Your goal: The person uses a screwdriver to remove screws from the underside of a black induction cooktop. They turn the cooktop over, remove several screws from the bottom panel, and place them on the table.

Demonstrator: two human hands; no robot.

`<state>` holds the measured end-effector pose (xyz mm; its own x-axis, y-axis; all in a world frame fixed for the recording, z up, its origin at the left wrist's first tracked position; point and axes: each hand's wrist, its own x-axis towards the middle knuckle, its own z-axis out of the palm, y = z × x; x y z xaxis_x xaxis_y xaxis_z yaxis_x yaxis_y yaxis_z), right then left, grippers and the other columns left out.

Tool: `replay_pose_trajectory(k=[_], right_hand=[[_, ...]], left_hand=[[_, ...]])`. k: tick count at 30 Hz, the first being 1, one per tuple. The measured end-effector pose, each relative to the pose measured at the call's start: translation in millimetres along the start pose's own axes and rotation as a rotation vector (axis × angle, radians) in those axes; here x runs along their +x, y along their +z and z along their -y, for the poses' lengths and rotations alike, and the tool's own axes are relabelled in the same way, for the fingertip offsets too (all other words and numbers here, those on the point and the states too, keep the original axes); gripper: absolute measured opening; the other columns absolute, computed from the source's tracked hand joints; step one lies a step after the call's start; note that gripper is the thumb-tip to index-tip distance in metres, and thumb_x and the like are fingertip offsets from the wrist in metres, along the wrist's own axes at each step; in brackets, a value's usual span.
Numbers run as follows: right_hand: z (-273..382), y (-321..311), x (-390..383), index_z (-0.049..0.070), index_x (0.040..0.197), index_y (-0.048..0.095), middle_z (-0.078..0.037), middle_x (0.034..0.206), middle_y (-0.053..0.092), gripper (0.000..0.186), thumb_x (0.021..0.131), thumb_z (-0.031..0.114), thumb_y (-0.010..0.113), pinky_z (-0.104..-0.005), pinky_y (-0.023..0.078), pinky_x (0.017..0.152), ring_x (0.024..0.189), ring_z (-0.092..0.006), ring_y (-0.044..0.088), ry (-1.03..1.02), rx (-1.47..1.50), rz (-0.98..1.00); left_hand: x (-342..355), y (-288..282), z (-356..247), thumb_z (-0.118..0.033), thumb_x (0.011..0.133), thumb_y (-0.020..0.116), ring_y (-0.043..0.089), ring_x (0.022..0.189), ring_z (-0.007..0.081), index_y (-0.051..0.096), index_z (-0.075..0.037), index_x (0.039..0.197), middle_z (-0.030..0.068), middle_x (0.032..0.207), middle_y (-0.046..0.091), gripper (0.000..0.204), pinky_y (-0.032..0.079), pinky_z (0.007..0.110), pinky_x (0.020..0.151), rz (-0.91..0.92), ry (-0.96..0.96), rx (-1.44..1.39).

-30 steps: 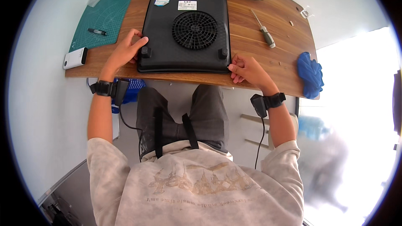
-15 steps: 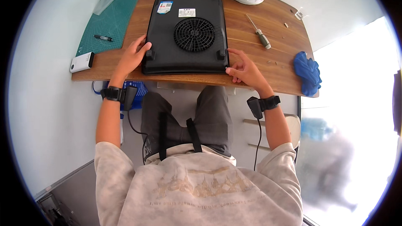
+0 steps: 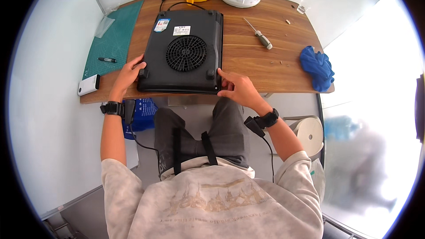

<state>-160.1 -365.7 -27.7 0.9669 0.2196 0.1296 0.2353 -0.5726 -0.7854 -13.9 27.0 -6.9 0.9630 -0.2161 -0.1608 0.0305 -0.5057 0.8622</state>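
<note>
black appliance (image 3: 181,52): on the wooden table (image 3: 261,77), near end at its front edge, underside up, round fan grille (image 3: 186,53) showing
long axis: runs away from the person, far end leaning slightly right; a cord (image 3: 190,3) lies by that end
left hand (image 3: 127,75): thumb and fingertips bent against the left edge
right hand (image 3: 241,89): thumb and forefinger parted at the near right corner
grip: cannot tell whether either hand clasps or merely touches
</note>
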Motion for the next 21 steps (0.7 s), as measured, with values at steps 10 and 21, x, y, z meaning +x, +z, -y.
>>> replay_pose_trajectory(k=[10,21], right_hand=[[6,-50,35,0.008,0.149,0.048,-0.02,0.121,0.068,0.075,0.087,0.036,0.079,-0.0371,0.055,0.085,0.096,-0.0297,0.071,0.065,0.086,0.101],[-18,-87,205,0.012,0.158,0.032,-0.025,0.151,0.047,0.084,0.095,0.059,0.059,-0.0443,0.038,0.116,0.139,-0.0408,0.046,0.132,-0.217,0.052]], left_hand=[[13,-10,-19,-0.046,0.101,0.059,0.049,0.138,0.027,0.038,-0.012,0.156,0.0166,0.147,0.054,0.068,0.045,0.038,0.108,0.056,0.018,0.029],[111,-5,-74,-0.054,0.096,0.061,0.059,0.125,0.0346,0.027,-0.024,0.161,0.0213,0.148,0.05,0.079,0.058,0.043,0.089,0.091,0.056,0.466]])
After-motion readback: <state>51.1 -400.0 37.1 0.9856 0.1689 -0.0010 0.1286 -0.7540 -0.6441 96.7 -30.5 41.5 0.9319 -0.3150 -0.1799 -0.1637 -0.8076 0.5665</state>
